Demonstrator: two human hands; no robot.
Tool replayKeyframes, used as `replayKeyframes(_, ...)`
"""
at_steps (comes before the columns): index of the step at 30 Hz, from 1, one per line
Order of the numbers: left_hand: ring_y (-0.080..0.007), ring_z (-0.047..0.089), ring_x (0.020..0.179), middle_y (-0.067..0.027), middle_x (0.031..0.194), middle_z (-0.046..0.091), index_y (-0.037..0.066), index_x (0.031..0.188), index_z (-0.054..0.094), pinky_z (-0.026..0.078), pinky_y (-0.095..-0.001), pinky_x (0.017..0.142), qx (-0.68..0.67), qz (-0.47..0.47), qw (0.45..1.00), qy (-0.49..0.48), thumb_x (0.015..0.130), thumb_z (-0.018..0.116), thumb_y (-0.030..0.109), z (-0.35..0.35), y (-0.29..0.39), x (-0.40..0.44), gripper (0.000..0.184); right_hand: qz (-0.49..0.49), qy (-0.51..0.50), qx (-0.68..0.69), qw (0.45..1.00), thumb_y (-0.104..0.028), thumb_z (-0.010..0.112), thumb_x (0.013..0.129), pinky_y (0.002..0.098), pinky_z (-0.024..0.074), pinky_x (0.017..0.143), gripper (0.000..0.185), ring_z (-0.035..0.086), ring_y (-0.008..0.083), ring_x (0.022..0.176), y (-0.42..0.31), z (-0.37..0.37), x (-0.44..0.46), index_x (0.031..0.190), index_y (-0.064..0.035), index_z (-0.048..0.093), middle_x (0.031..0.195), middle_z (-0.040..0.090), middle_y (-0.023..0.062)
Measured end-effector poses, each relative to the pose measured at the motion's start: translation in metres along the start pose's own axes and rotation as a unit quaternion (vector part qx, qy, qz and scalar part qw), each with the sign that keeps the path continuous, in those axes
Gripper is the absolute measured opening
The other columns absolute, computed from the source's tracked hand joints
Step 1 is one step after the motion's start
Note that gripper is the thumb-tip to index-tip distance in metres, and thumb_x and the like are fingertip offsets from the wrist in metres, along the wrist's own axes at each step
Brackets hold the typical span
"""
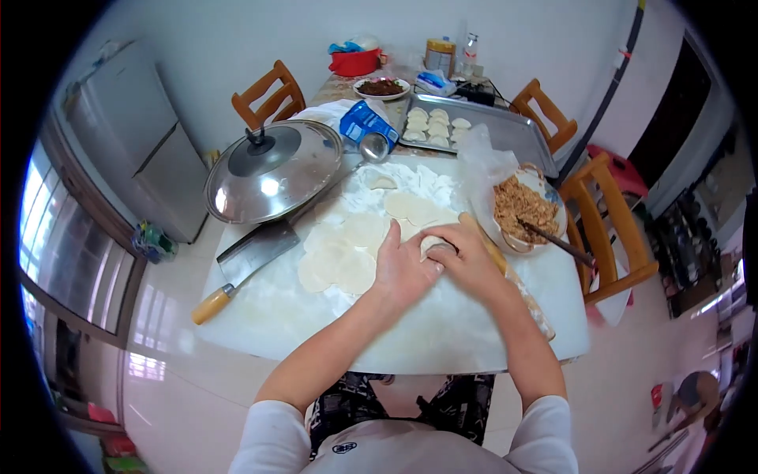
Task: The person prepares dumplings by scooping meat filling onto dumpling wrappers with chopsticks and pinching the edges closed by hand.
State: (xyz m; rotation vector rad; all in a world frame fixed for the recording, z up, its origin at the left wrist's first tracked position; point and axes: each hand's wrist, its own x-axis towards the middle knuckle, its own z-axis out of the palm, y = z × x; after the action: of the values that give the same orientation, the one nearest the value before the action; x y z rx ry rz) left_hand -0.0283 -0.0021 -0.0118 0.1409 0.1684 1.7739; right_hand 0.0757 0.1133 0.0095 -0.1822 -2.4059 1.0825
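Observation:
A dumpling (pixel 434 246) is pinched between my two hands above the floured white board (pixel 442 332). My left hand (pixel 401 267) lies palm up on its left side, thumb pointing away from me. Curled over its right side is my right hand (pixel 471 257), which partly hides it. Flat round dough wrappers (pixel 338 257) overlap on the board to the left of my hands, with more wrappers (pixel 410 208) just beyond. One folded dumpling (pixel 383 182) rests in the loose flour. A wooden rolling pin (pixel 484 243) lies partly behind my right hand.
A bowl of filling (pixel 525 207) with chopsticks (pixel 556 239) stands right. A cleaver (pixel 257 257) lies left, beside a large pan lid (pixel 274 172) and ladle (pixel 373 148). At the back, a metal tray (pixel 513 136) carries several dumplings. Wooden chairs (pixel 608 229) surround the table.

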Motion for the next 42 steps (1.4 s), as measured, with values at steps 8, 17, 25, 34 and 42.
replayKeyframes(8, -0.0283, 0.053, 0.107, -0.0159, 0.117, 0.051, -0.002, 0.127, 0.037, 0.040, -0.0422, 0.102, -0.060, 0.086, 0.984, 0.143, 0.098, 0.029, 0.051, 0.007, -0.028, 0.000, 0.061, 0.187, -0.003, 0.104, 0.977, -0.019, 0.067, 0.078, 0.0252, 0.0468, 0.068, 0.029, 0.058, 0.0116, 0.076, 0.003, 0.009, 0.035, 0.101, -0.0013, 0.066, 0.082, 0.065, 0.0088)
replayKeyframes(17, -0.0185, 0.056, 0.090, -0.0078, 0.099, 0.058, 0.005, 0.103, 0.053, 0.048, -0.0330, 0.083, 0.076, -0.052, 0.981, 0.171, 0.094, 0.042, 0.013, 0.002, -0.043, -0.004, 0.017, 0.104, -0.091, -0.029, 0.990, -0.026, 0.068, 0.074, 0.0342, 0.0488, 0.072, 0.031, 0.063, 0.0233, 0.077, 0.018, 0.076, 0.151, 0.092, -0.0014, 0.069, 0.083, 0.068, 0.0142)
replayKeyframes(25, -0.0168, 0.056, 0.087, -0.0066, 0.095, 0.057, 0.004, 0.102, 0.055, 0.048, -0.0314, 0.083, 0.089, -0.013, 0.981, 0.173, 0.094, 0.045, 0.015, -0.002, -0.034, 0.000, 0.016, 0.079, -0.018, -0.101, 0.992, -0.020, 0.064, 0.076, 0.0350, 0.0496, 0.075, 0.025, 0.066, 0.0280, 0.082, 0.015, 0.068, 0.163, 0.092, -0.0017, 0.069, 0.089, 0.069, 0.0167)
replayKeyframes(34, -0.0152, 0.056, 0.086, -0.0055, 0.091, 0.057, 0.003, 0.098, 0.057, 0.050, -0.0291, 0.081, 0.100, -0.055, 0.980, 0.165, 0.092, 0.055, 0.015, 0.002, -0.032, 0.001, 0.014, 0.088, -0.098, -0.215, 0.968, -0.014, 0.069, 0.074, 0.0363, 0.0505, 0.077, 0.028, 0.066, 0.0294, 0.087, 0.063, 0.004, 0.117, 0.099, -0.0025, 0.068, 0.091, 0.068, 0.0173)
replayKeyframes(42, -0.0151, 0.056, 0.085, -0.0055, 0.092, 0.058, 0.002, 0.099, 0.058, 0.050, -0.0287, 0.081, 0.131, -0.058, 0.980, 0.138, 0.095, 0.050, 0.015, 0.001, -0.024, 0.003, 0.016, 0.044, -0.068, -0.287, 0.955, -0.008, 0.070, 0.073, 0.0343, 0.0505, 0.076, 0.032, 0.063, 0.0265, 0.082, 0.069, 0.006, 0.105, 0.103, -0.0017, 0.066, 0.086, 0.065, 0.0138)
